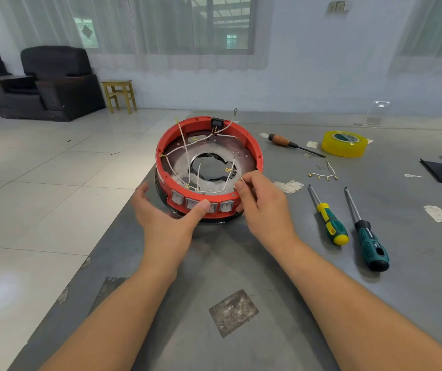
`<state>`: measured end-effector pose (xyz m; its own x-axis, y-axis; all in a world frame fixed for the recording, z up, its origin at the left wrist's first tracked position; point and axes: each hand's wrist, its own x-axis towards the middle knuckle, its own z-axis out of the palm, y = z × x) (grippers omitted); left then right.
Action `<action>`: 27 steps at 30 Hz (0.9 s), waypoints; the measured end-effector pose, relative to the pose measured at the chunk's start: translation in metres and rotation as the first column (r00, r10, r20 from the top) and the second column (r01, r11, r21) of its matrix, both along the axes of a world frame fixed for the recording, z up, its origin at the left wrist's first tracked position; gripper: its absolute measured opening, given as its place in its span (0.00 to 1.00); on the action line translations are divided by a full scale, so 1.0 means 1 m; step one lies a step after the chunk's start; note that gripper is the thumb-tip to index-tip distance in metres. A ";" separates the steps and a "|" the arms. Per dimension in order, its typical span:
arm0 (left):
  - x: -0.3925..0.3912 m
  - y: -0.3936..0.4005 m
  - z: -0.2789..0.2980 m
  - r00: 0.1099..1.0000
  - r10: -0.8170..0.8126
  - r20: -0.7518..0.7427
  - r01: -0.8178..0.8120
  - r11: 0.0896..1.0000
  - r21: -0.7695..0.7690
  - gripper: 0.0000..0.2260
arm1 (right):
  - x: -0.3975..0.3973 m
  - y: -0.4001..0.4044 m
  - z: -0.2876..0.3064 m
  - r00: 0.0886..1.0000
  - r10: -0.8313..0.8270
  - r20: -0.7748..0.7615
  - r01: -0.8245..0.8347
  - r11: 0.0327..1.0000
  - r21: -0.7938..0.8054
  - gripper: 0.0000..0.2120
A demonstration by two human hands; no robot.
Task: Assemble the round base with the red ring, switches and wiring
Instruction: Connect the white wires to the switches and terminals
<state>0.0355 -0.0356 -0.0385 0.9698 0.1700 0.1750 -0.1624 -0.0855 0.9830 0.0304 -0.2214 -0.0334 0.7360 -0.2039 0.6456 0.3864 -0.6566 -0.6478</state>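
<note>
Centrally, round base point(209, 167) with red ring point(254, 151) sits on grey table point(268, 303), white wires point(185, 145) crossing inside, switches point(202, 206) at 6 o'clock. Left hand point(166, 218) spread loose, thumb on switches. Right hand point(262, 207) pinches wire at 4 o'clock. Screwdrivers point(332, 226), yellow tape roll point(344, 143) toward 3 o'clock.

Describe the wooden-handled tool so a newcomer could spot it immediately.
Start at the red ring base on the grey table, then look right, towards the yellow tape roll. The brown wooden-handled screwdriver lies between them; the other screwdrivers have green plastic handles.
</note>
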 end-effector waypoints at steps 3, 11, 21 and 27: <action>-0.003 -0.005 0.006 0.934 -0.284 -0.218 0.132 0.840 -0.526 0.52 | -0.001 0.000 -0.002 0.999 -0.028 0.039 0.028 1.000 0.003 0.06; 0.001 0.004 0.012 0.830 -0.522 -0.199 0.192 0.601 -0.776 0.19 | -0.005 0.005 -0.003 0.991 0.008 0.137 0.017 0.983 -0.182 0.10; 0.013 0.009 0.004 0.861 -0.467 -0.203 0.189 0.664 -0.723 0.18 | -0.006 0.004 -0.002 1.000 0.001 0.007 -0.001 0.995 -0.099 0.07; 0.015 0.007 0.000 0.877 -0.442 -0.188 0.192 0.681 -0.707 0.19 | -0.003 0.009 0.015 0.992 0.066 -0.109 -0.027 0.945 0.325 0.04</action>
